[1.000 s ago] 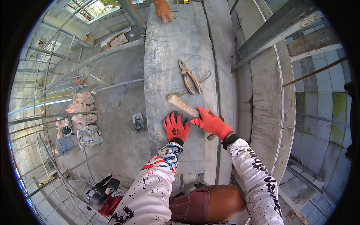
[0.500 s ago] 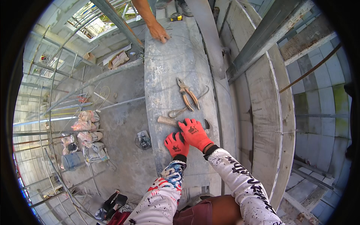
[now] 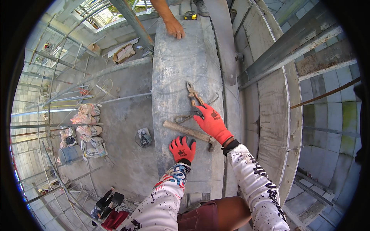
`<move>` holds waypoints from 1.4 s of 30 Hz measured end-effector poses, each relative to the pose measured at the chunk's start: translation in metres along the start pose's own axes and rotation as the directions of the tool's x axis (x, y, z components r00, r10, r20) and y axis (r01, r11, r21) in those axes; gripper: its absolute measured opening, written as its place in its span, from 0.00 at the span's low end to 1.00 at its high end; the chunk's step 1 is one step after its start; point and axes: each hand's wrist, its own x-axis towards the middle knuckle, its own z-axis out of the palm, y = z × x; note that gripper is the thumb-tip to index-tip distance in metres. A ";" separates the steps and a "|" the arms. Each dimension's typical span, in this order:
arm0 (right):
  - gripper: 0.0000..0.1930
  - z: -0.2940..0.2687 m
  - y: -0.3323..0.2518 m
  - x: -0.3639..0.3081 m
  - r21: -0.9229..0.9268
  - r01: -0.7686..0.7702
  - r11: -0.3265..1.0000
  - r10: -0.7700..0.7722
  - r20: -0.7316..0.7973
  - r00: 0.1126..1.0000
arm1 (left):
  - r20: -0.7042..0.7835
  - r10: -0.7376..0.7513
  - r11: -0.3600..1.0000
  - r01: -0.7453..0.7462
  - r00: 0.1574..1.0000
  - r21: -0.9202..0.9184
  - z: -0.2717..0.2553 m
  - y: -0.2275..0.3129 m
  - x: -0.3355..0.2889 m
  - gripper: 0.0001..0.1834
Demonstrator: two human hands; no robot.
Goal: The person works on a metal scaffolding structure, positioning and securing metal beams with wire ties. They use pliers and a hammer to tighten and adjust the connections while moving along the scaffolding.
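Observation:
My right hand [image 3: 212, 122], in a red glove with black fingertips, reaches over the handles of the pliers [image 3: 190, 89], its fingers curled round them. The plier jaws point away from me. My left hand [image 3: 182, 150], gloved alike, rests on the grey metal plank [image 3: 167, 92] with its fingers spread and nothing in them. Between my hands a hammer [image 3: 185, 130] lies slantwise, its wooden handle toward the left and its head near the plank's right side. A bent wire [image 3: 178, 119] with a looped end lies beside the pliers, partly hidden by my right hand.
Another person's hand [image 3: 175, 28] touches the plank's far end, near a yellow tape measure [image 3: 190, 15]. A long saw blade [image 3: 223, 42] lies along the right side. Steel posts [image 3: 133, 23], filled bags [image 3: 88, 119] and scaffold pipes stand around.
My right hand has left the hammer and moved forward to the pliers' handles. The hammer now lies uncovered. My left hand has spread out on the plank. The view has shifted slightly.

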 end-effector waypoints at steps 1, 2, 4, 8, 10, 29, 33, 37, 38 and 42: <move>0.19 -0.005 0.000 0.003 0.020 -0.020 1.000 0.020 0.001 1.000 | 0.000 0.000 1.000 0.000 1.000 -0.005 -0.001 0.000 0.000 0.32; 0.18 -0.010 0.000 0.007 0.040 -0.041 0.998 0.041 0.002 0.999 | 0.000 0.001 1.000 -0.001 1.000 -0.010 -0.002 0.000 0.001 0.31; 0.19 -0.018 0.001 0.012 0.127 -0.077 0.989 0.077 0.000 0.997 | -0.005 0.003 1.000 -0.003 1.000 -0.015 -0.002 0.001 0.001 0.31; 0.16 -0.034 -0.003 0.020 0.257 -0.166 0.952 0.164 0.028 0.986 | -0.014 0.007 1.000 -0.007 1.000 -0.009 0.000 -0.001 0.000 0.31; 0.16 -0.035 0.000 0.021 0.278 -0.178 0.944 0.179 0.020 0.984 | -0.012 0.006 1.000 -0.006 1.000 -0.010 0.000 -0.001 0.000 0.31; 0.18 -0.031 0.036 0.030 0.921 -0.378 0.092 0.484 0.291 0.825 | -0.001 -0.002 1.000 0.002 1.000 0.003 0.002 0.002 -0.001 0.31; 0.18 -0.029 0.035 0.030 0.921 -0.384 0.069 0.499 0.302 0.812 | -0.010 0.010 1.000 -0.010 1.000 -0.003 0.002 0.001 -0.003 0.31; 0.17 -0.023 0.034 0.030 0.922 -0.383 0.058 0.489 0.309 0.816 | -0.013 0.011 1.000 -0.011 1.000 -0.008 0.001 -0.003 -0.004 0.31; 0.17 -0.022 0.032 0.031 0.921 -0.386 0.053 0.490 0.313 0.813 | -0.012 0.012 1.000 -0.012 1.000 -0.007 0.001 -0.005 -0.004 0.31; 0.17 -0.020 0.026 0.035 0.935 -0.353 0.011 0.481 0.305 0.822 | -0.017 0.023 1.000 -0.023 1.000 -0.008 0.001 -0.012 0.001 0.31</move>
